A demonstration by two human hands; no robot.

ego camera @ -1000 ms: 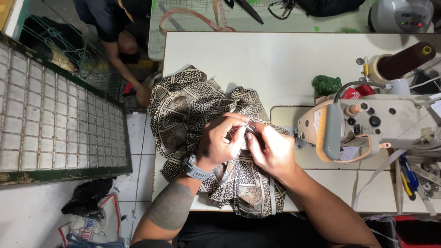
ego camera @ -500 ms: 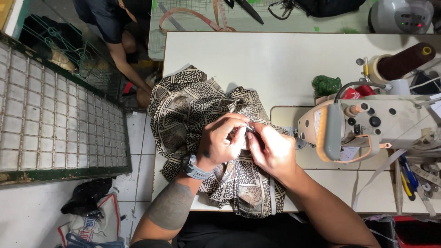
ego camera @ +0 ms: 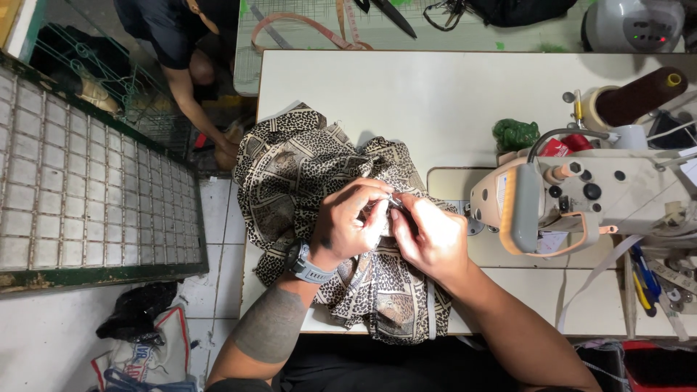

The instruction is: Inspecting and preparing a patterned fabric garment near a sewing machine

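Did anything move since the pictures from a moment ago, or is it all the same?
Almost nothing moved. The other person's arm by the green wire rack shifted a little. The left hand and right hand stayed pinched together on the leopard-print cloth, with a small metal tool between the fingertips. The sewing machine and white table stayed as they were.

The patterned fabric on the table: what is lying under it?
The patterned fabric lies on the white table. Both hands press on top. Anything beneath its folds is hidden.

White table [ego camera: 435, 94] bears patterned fabric [ego camera: 290, 167] and sewing machine [ego camera: 581, 196].
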